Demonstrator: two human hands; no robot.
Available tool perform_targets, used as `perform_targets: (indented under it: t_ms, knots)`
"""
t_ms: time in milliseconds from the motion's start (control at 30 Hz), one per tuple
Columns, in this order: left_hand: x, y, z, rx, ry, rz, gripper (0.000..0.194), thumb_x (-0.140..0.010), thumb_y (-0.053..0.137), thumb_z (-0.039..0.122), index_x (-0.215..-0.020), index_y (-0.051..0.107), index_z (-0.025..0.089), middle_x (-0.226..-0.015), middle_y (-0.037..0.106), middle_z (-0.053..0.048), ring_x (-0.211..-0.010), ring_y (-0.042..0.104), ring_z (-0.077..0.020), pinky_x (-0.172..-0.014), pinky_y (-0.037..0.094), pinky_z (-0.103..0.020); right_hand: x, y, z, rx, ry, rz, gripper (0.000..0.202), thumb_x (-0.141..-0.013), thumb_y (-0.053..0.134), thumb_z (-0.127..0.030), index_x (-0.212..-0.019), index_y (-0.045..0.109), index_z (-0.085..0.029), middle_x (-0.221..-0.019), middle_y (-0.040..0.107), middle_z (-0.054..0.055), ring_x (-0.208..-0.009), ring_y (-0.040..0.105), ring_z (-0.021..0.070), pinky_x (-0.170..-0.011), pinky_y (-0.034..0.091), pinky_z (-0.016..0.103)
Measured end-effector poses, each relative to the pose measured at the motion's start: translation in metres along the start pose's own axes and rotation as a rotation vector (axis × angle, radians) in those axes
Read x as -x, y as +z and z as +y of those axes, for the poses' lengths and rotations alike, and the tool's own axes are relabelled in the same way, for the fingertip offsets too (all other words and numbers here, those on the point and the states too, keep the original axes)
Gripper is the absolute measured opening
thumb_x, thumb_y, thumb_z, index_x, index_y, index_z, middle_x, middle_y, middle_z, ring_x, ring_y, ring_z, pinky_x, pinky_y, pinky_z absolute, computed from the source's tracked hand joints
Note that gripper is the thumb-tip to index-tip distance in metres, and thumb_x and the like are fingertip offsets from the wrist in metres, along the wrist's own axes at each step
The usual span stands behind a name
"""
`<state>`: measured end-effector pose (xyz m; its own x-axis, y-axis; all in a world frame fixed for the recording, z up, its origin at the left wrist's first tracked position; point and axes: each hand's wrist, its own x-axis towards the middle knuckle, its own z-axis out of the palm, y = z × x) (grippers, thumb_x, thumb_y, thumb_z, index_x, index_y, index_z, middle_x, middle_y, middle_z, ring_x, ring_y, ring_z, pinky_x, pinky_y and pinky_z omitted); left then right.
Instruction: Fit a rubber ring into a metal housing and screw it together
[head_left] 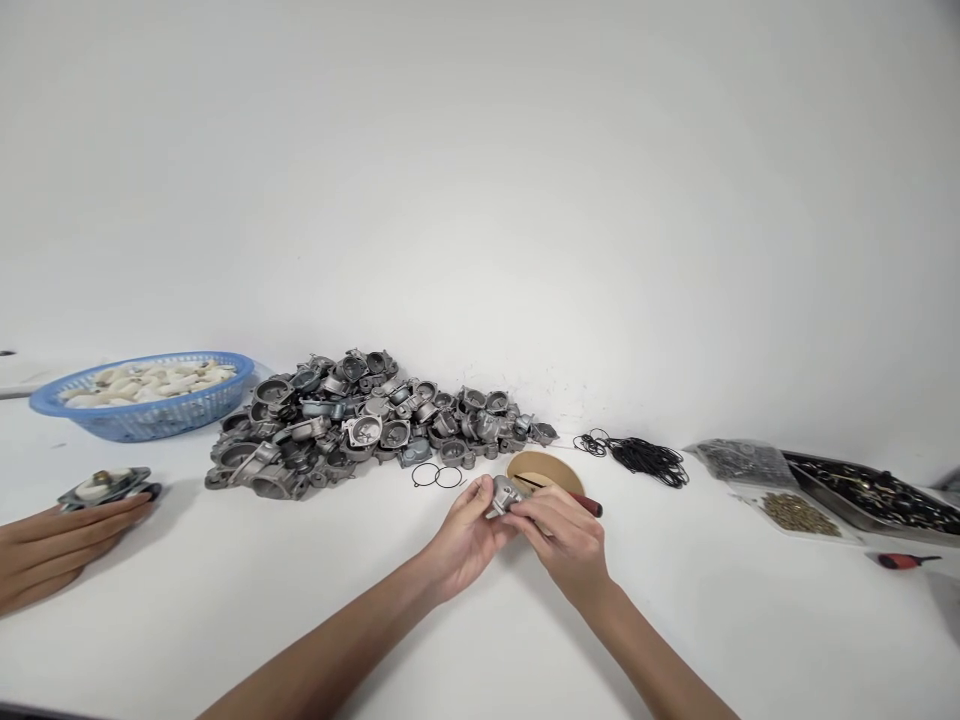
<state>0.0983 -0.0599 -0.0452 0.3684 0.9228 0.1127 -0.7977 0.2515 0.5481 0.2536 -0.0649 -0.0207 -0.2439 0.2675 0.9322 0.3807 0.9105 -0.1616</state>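
My left hand (469,540) is closed around a small grey metal carburetor float bowl (504,496), its thumb on the near side of the rim. My right hand (566,540) has its fingers pinched together against the bowl's right side; whether something small sits between them is hidden. Just behind both hands lies a round tan dish (541,466), with a red-handled screwdriver (589,503) across it, partly covered by my right hand. Two thin black O-rings (426,475) lie flat on the white table, left of the dish.
A heap of float bowls (322,425) stands back left, beside a blue basket (142,412) of white parts. At far left a co-worker's hand (67,550) holds a metal part. Rightward lie black O-rings (649,460), brass pieces (799,514), a metal tray (862,515) and another screwdriver (904,561).
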Motion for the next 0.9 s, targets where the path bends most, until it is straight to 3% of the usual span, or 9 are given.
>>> perform_targets:
  t_ms: [200,533,900]
  knots:
    - [0.0000,-0.0012,-0.0004,0.018,0.046,0.016,0.028,-0.088,0.078,0.028,-0.100,0.054,0.018,-0.095,0.061,-0.004,-0.089,0.062,-0.0145,-0.085,0.054,-0.029,0.0003,0.0027,-0.0026,0.001,0.056,0.008,0.016,-0.089,0.069,-0.009,-0.086,0.073,-0.024,-0.072,0.071,0.000,-0.064,0.062,0.0175,-0.064,0.055,0.034]
    - [-0.0022,-0.0032,0.0002,-0.069,0.098,0.042,0.048,-0.079,0.087,0.026,-0.104,0.046,0.021,-0.101,0.066,-0.006,-0.094,0.066,-0.0188,-0.095,0.051,-0.036,0.0021,0.0039,-0.0058,-0.026,0.355,0.154,0.012,-0.089,0.072,-0.021,-0.078,0.076,-0.024,-0.072,0.073,0.003,-0.067,0.067,0.0191,-0.061,0.057,0.031]
    - [-0.0015,-0.0013,0.0004,-0.102,0.121,0.036,0.050,-0.079,0.086,0.023,-0.097,0.040,0.021,-0.099,0.065,-0.005,-0.095,0.064,-0.0170,-0.090,0.049,-0.030,0.0017,0.0085,-0.0025,-0.006,0.294,0.138,0.011,-0.088,0.073,-0.019,-0.078,0.074,-0.024,-0.071,0.071,0.001,-0.066,0.065,0.0188,-0.067,0.056,0.033]
